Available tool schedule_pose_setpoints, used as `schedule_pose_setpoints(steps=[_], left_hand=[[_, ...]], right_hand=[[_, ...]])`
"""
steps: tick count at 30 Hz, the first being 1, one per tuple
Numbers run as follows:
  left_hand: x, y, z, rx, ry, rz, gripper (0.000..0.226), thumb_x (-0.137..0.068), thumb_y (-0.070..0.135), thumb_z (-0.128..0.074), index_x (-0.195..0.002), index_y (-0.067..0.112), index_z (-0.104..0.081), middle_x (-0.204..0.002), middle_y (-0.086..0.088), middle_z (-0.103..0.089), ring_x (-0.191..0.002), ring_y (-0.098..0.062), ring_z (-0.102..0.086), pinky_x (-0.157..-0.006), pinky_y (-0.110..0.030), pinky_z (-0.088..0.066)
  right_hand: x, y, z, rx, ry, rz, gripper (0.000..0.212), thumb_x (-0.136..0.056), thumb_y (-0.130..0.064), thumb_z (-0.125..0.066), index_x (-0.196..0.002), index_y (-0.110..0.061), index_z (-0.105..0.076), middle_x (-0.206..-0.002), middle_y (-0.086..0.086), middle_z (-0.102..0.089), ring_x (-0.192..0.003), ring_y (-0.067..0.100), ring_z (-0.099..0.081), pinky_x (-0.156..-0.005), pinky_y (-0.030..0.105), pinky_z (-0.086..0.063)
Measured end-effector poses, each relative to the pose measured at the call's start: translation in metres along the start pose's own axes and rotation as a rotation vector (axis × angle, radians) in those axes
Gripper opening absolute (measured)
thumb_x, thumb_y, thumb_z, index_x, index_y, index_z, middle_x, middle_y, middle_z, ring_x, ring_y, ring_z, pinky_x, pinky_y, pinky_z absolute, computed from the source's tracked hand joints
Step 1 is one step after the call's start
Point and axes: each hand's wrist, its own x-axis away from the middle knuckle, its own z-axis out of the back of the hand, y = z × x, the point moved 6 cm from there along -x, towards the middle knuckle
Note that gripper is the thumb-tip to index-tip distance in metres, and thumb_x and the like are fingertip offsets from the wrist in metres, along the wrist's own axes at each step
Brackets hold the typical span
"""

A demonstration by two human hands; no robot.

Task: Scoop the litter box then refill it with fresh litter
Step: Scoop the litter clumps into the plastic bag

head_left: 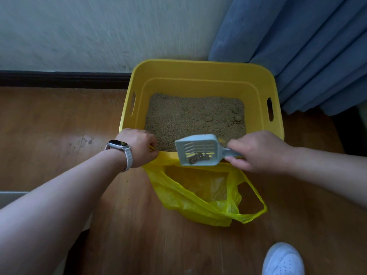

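A yellow plastic litter box (200,71) stands on the wooden floor against the wall, with sandy brown litter (190,118) covering its bottom. My right hand (258,151) grips the handle of a pale blue slotted scoop (198,150), which holds a small pile of dark clumps. The scoop hovers over the box's near rim and the mouth of a yellow plastic bag (198,197) lying on the floor in front. My left hand (139,147), a watch on its wrist, is closed on the bag's edge at the box's near-left corner.
A blue curtain (297,46) hangs at the right behind the box. A dark baseboard (59,78) runs along the white wall. My white shoe (282,259) shows at the bottom right. Wooden floor (49,126) spreads to the left.
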Motion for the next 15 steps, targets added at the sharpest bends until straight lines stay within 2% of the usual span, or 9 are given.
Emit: schedule_pose_setpoints(steps=[2,6,11,15], left_hand=[[0.0,0.0,0.0,-0.001,0.002,0.0,0.021,-0.085,0.045,-0.054,-0.078,0.028,-0.064,-0.078,0.012,-0.063,-0.073,-0.016,-0.058,-0.061,-0.027,-0.042],[0.0,0.0,0.0,-0.006,-0.006,0.004,0.021,-0.086,0.045,-0.053,-0.078,0.028,-0.064,-0.078,0.012,-0.063,-0.072,-0.016,-0.058,-0.06,-0.027,-0.044],[-0.001,-0.001,0.0,-0.008,-0.019,0.015,0.022,-0.086,0.046,-0.053,-0.077,0.028,-0.063,-0.078,0.011,-0.062,-0.072,-0.016,-0.058,-0.06,-0.027,-0.044],[0.001,0.001,0.002,-0.004,-0.012,0.006,0.02,-0.086,0.046,-0.053,-0.079,0.03,-0.063,-0.079,0.011,-0.063,-0.072,-0.017,-0.057,-0.058,-0.026,-0.038]], right_hand=[[0.01,-0.009,-0.006,0.045,0.051,0.079,0.031,-0.088,-0.042,-0.046,-0.073,-0.017,-0.056,-0.056,0.0,-0.056,-0.048,0.026,-0.056,-0.041,0.029,-0.034],[0.025,-0.028,-0.016,0.081,0.107,0.167,0.024,-0.09,-0.034,-0.049,-0.076,-0.016,-0.059,-0.061,0.0,-0.054,-0.052,0.024,-0.055,-0.043,0.031,-0.039],[0.034,-0.037,-0.026,0.021,0.102,0.174,0.024,-0.088,-0.031,-0.045,-0.078,-0.016,-0.061,-0.063,0.001,-0.053,-0.051,0.023,-0.054,-0.041,0.031,-0.036],[0.031,-0.034,-0.019,-0.001,0.106,0.139,0.022,-0.087,-0.031,-0.049,-0.079,-0.015,-0.063,-0.066,0.001,-0.055,-0.054,0.024,-0.056,-0.042,0.032,-0.039]])
